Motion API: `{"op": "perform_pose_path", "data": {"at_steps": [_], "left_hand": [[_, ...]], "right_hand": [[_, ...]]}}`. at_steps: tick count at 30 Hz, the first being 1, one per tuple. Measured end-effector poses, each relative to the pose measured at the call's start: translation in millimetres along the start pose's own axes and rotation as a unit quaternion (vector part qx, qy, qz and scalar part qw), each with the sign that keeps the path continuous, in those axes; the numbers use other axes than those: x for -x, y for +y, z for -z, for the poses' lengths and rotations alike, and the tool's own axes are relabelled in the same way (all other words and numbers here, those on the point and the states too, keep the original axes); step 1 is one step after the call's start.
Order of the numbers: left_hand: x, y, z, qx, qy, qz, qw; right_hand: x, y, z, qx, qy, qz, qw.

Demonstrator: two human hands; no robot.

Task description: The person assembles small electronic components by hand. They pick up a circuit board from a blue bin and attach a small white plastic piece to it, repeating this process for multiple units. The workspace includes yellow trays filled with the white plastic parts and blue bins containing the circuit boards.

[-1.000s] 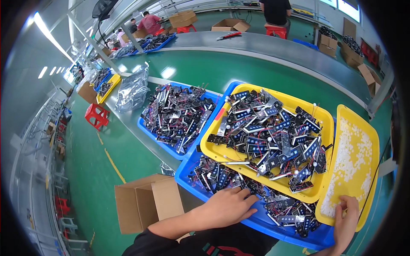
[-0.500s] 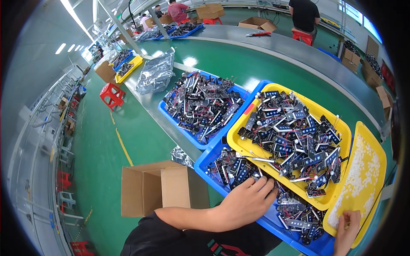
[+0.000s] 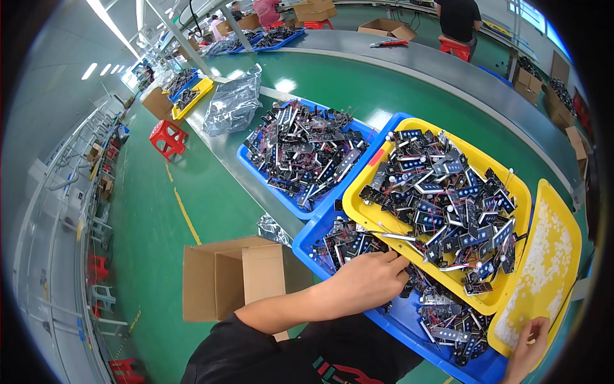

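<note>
My left hand (image 3: 374,281) is closed over the lower blue tray (image 3: 409,336), beside the near edge of a yellow tray (image 3: 377,221). Its fingertips are among small black circuit boards (image 3: 448,320) with wires and white strips; what they grip is hidden. At the lower right, my right hand (image 3: 532,342) pinches what looks like a small pale piece, at the near end of a narrower yellow tray (image 3: 511,313) scattered with tiny white pieces (image 3: 543,256). More circuit boards (image 3: 448,198) with blue-white squares and white beads are heaped in the larger yellow tray, which rests over the blue one.
Another blue tray (image 3: 297,208) heaped with boards stands on the bench to the left. Beyond it lies a silvery plastic bag (image 3: 233,105). An open cardboard box (image 3: 263,272) is left of my arm, and a red stool (image 3: 168,139) stands on the green floor. Another person (image 3: 459,22) sits far off.
My left hand's fingers have drawn together and shifted slightly up and left. The right hand has moved a little right, its fingertips now pinched. The view has shifted slightly.
</note>
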State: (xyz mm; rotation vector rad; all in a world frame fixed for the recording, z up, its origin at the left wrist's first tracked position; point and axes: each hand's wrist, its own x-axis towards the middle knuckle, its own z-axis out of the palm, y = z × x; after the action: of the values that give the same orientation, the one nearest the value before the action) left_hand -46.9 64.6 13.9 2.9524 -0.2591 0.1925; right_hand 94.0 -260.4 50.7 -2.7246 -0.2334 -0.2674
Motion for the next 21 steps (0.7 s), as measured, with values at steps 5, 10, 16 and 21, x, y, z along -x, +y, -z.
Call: {"op": "perform_pose_path", "data": {"at_steps": [5,10,16,21], "left_hand": [[3.3,-6.8,5.9,0.06,0.055,-0.067,0.994],[2.1,-6.1,22.0,0.15,0.096,-0.104,0.978],[6.6,-5.3,35.3,0.189,0.144,-0.083,0.968],[8.2,-4.0,43.4,0.388,0.206,-0.013,0.898]], "right_hand": [[-8.4,32.8,-21.2,-0.018,0.037,0.091,0.995],[-13.6,60.0,-33.5,-0.005,0.011,0.122,0.993],[-10.0,45.7,-26.4,0.005,-0.064,0.034,0.997],[-6.5,56.2,-33.1,-0.079,0.037,0.058,0.995]]}}
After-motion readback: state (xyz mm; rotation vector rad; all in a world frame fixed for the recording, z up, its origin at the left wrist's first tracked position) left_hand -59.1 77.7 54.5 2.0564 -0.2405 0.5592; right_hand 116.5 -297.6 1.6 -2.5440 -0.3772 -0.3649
